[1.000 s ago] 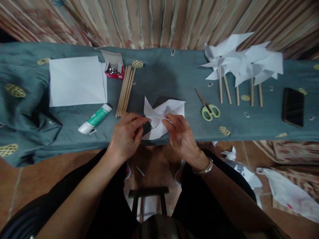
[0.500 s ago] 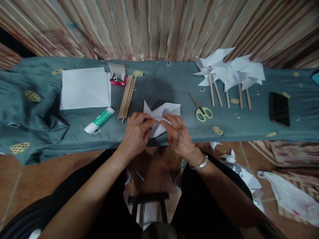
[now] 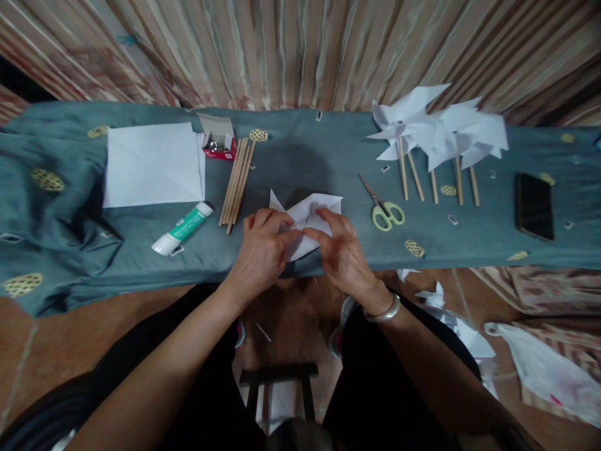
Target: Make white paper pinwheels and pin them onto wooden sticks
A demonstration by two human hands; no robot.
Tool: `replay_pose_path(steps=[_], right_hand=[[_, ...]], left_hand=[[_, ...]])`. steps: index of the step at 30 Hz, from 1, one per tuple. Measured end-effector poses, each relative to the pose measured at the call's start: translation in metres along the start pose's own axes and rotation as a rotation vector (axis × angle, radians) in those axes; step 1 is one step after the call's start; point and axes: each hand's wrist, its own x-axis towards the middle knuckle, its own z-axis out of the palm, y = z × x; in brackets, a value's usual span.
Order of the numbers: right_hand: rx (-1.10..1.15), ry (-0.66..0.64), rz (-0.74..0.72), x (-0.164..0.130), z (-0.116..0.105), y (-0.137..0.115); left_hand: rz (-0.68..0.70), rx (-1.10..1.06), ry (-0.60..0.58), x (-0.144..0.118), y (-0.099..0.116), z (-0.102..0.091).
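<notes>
A white paper pinwheel (image 3: 310,210) with partly folded points lies on the cloth at the front edge, below my face. My left hand (image 3: 265,244) is closed on its left side, thumb and index finger at the centre. On the other side my right hand (image 3: 342,254) rests against the paper with thumb and index finger spread apart, the thumb tip near the centre. The fingers partly hide the middle, so I cannot see what fixes the folds. Wooden sticks (image 3: 238,185) lie left of the pinwheel, and green-handled scissors (image 3: 387,215) lie to its right.
Left on the cloth (image 3: 291,144) are a paper stack (image 3: 150,163), a glue stick (image 3: 183,227) and a red open box (image 3: 219,147) of small metal pieces. Several finished pinwheels (image 3: 441,134) and a phone (image 3: 534,207) lie right. Paper scraps (image 3: 469,338) litter the floor.
My right index finger has lifted away from the thumb, widening the gap between them. The left hand has shifted slightly right, toward the paper's centre. The view has moved slightly.
</notes>
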Motion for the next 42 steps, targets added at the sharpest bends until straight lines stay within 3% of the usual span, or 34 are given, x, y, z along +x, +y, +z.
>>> replay_pose_path(steps=[18,26,35,42], right_hand=[[0.127,0.036,0.030,0.010,0.001,0.008],[0.137,0.062,0.017,0.013,0.000,0.004],[-0.049,0.075,-0.049,0.012,0.005,0.000],[0.184,0.068,0.012,0.012,0.000,0.006]], left_hand=[[0.025,-0.022,-0.084,0.005,0.000,-0.001],[0.035,-0.011,-0.048,0.006,-0.001,0.000],[0.053,0.038,-0.045,0.006,-0.002,0.002],[0.042,0.016,-0.055,0.006,-0.001,0.000]])
